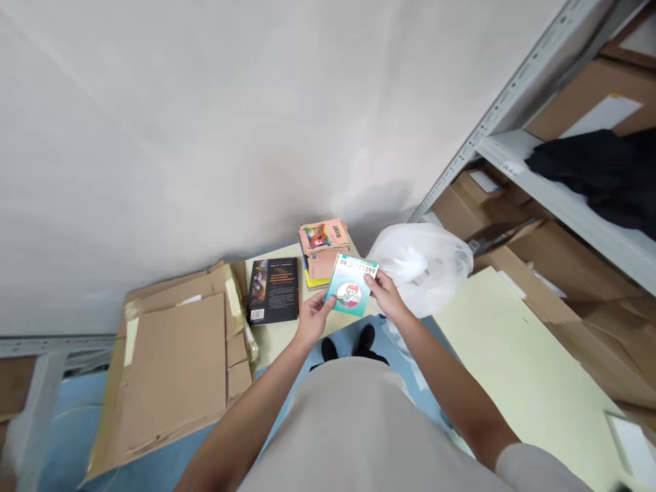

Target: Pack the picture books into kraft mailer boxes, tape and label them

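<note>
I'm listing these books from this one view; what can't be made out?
In the head view:
Teal booklet: back cover, turned away from the camera.
Dark book: most lettering, too small.
Book pile: lower covers, hidden under upper books.
White plastic bag: contents, obscured by cloudy film.
Black cloth: cut off by right edge.

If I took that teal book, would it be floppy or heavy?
The teal book might bend a little but probably won't flop: it looks flat between the left hand and right hand. It's likely light, being smaller than the black book. Its flat shape suggests sliding, not rolling.
</note>
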Tool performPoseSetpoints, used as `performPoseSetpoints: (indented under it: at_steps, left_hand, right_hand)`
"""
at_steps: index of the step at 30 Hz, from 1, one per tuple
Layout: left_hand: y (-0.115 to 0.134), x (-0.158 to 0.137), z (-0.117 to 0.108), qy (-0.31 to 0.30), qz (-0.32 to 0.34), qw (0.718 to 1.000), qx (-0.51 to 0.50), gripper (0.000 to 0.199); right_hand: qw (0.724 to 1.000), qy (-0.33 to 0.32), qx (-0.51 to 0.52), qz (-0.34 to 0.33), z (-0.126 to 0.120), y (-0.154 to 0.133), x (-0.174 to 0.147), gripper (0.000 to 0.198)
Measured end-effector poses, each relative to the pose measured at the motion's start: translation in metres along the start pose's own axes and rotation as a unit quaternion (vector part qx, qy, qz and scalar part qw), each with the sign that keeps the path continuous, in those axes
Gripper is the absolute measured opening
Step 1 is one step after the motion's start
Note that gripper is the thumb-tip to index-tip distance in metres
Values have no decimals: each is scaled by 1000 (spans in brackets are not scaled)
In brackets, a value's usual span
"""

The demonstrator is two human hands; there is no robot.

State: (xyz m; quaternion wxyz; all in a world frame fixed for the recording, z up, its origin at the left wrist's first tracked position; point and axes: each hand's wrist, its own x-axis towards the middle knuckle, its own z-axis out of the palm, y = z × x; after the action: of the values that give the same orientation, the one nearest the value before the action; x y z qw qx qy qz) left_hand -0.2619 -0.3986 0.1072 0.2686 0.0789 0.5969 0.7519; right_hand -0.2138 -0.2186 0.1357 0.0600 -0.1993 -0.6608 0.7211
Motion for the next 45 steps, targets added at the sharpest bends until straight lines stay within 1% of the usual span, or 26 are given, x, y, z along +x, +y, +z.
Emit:
performPoseSetpoints:
  at_steps: [4, 6, 10, 12, 14, 17, 20, 23, 26, 28, 31, 34, 37, 41, 45]
  left_hand:
    - [-8, -9, 31, -66, -75, 994, -38, 49]
    - [-12, -13, 47, -106, -95, 989, -40, 51]
    - [-18, -19, 82, -200, -115, 973, 2, 50]
    - [-20, -21, 101, -231, -129, 964, 38, 49]
    - [-24, -23, 122, -247, -141, 956, 64, 50]
    - [-32, -28, 159, -248, -147, 955, 69, 55]
    - [-46, -35, 199, -256, -157, 951, 71, 47]
    - [-63, -42, 240, -280, -175, 940, 86, 39]
    - [-81, -49, 277, -298, -190, 931, 90, 40]
    - [-92, -53, 298, -314, -204, 923, 91, 42]
    - [-101, -57, 325, -350, -216, 905, 108, 40]
    - [-106, -58, 347, -388, -220, 885, 130, 36]
    - [-111, -55, 368, -416, -245, 865, 137, 40]
    - [-122, -45, 391, -446, -272, 835, 174, 42]
    - [-133, -28, 410, -478, -269, 814, 192, 39]
  right_hand:
    - [997, 41, 68, 19, -30, -3, -41, 48]
    - [994, 63, 91, 20, -48, -3, -59, 49]
    - [982, 134, 131, 3, -84, 1, -89, 47]
    - [972, 174, 155, -5, -103, 5, -103, 45]
    - [961, 213, 176, -11, -123, 9, -117, 44]
    - [941, 275, 195, -12, -157, 13, -141, 42]
    - [924, 325, 203, -4, -194, 15, -166, 41]
    - [911, 364, 196, -1, -229, 18, -190, 42]
    - [898, 400, 181, -9, -261, 19, -213, 46]
    - [890, 418, 180, -17, -281, 19, -228, 50]
    - [874, 449, 187, -14, -308, 16, -250, 51]
    - [850, 493, 186, 6, -327, 18, -267, 50]
    - [825, 528, 202, 9, -339, 25, -276, 49]
    - [794, 560, 236, 8, -350, 33, -277, 48]
    - [778, 578, 246, 20, -361, 33, -271, 48]
